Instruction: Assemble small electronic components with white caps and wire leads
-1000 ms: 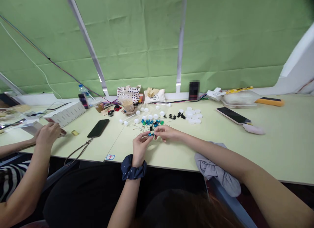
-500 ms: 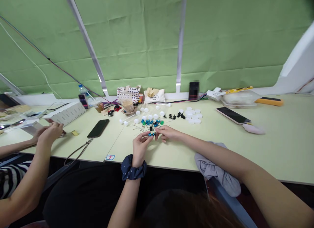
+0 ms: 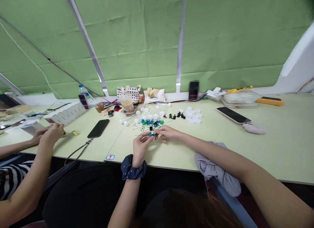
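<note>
Near the table's front edge, my left hand [image 3: 141, 145] pinches a small blue and black part [image 3: 151, 134] between thumb and fingers. My right hand [image 3: 166, 133] meets it from the right, its fingertips closed at the black end of the same part. A thin metal pin seems to stand up by the fingertips, too small to make out well. Just beyond both hands lies a pile of small blue parts [image 3: 148, 122] with thin metal rods and a green piece [image 3: 162, 122]. Clear tubes with white caps [image 3: 155, 116] lie behind the pile.
Black pieces [image 3: 174, 117] and white round caps [image 3: 193, 115] lie right of the pile. A dark phone [image 3: 98, 128] lies left, a second phone [image 3: 233, 115] right. Behind stand a drink cup [image 3: 127, 104] and a pouch [image 3: 154, 95]. A co-worker's hands [image 3: 50, 133] are at far left.
My hands stay almost in place, with the blue and black part turned slightly between the fingertips. The co-worker's hands at the left have shifted a little.
</note>
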A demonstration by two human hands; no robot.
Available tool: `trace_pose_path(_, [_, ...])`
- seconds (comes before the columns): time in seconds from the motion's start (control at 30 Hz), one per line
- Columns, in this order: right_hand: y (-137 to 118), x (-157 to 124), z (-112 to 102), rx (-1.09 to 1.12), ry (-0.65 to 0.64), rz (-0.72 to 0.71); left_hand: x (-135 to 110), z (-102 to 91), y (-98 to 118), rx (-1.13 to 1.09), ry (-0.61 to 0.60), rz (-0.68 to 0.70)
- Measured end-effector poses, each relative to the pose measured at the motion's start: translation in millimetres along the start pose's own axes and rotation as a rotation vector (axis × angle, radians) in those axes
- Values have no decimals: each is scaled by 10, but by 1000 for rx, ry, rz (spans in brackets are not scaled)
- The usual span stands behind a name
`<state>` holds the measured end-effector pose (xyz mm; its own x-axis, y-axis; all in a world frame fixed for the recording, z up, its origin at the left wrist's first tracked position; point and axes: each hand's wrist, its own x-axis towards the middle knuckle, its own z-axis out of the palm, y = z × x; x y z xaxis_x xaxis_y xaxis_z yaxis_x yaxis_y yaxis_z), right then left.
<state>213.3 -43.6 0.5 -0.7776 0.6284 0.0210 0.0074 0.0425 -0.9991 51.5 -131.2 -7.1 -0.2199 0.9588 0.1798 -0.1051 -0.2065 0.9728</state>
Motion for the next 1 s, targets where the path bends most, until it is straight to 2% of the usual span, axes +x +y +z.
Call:
trace_pose_path(0.43, [-20,-5,10,-4,33,-6,-5,0,4,-1,9,-2])
trace_pose_path(0.6, [-21,-5,10,7,-4,0,1,-8,5,5,-3,-11])
trace_pose_path(0.77, [-26,-9,9,-11,23,-9,-7,-7,12,3,10,-4])
trace_pose_path(1.0, [-52,-24,25,34,-4,10,-1,-5,-2,8,9,-1])
